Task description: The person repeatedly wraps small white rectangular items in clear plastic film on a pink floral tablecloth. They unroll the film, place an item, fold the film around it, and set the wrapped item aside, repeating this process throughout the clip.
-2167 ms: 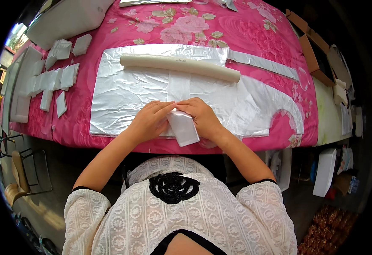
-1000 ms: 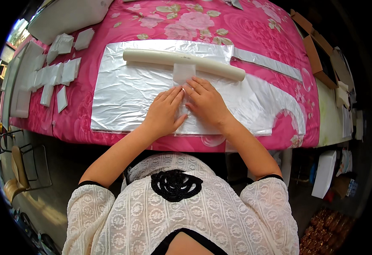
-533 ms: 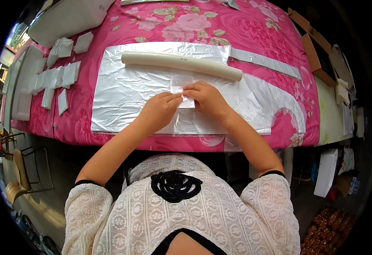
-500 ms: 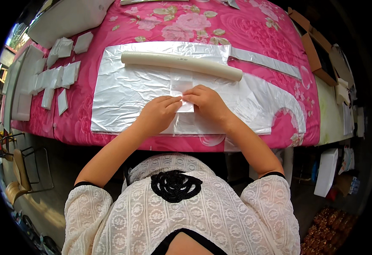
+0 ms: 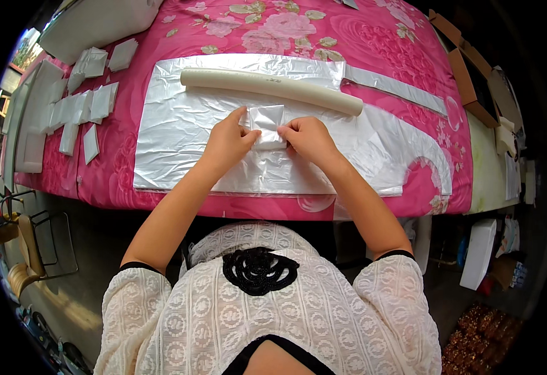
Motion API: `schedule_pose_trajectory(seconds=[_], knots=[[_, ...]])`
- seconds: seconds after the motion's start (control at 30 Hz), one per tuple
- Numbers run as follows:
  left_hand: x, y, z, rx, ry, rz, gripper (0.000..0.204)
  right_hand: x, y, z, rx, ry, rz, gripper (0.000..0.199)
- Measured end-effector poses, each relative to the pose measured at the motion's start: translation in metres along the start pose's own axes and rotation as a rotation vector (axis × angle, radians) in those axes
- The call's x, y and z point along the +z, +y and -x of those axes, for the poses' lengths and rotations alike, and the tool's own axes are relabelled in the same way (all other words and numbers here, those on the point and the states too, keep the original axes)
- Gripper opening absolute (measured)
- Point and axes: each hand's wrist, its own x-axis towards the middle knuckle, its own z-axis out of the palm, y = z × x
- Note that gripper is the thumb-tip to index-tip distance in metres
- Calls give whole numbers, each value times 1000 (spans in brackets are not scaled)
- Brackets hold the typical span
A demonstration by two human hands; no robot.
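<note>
The small folded plastic piece (image 5: 267, 125) lies on the large clear plastic sheet (image 5: 223, 125) just below the white roll (image 5: 273, 90), on the pink floral desk (image 5: 411, 62). Half a second ago it was flatter; now the left hand (image 5: 229, 140) and right hand (image 5: 308, 137) pinch its 2 side edges, fingers narrow, tightening the fold. Finished white squares (image 5: 86, 103) sit far left.
</note>
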Motion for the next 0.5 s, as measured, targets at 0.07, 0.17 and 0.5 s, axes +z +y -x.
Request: schedule_pose_trajectory(seconds=[0.07,0.17,0.5], knots=[[-2,3,-2,-62,-15,-17,64,-1,0,-9,72,-50,-7,29],[-1,12,1,156,74,-284,71,-4,4,-16,121,-94,7,29],[33,-12,18,547,-11,-742,83,-7,-11,5,-14,-16,270,20]])
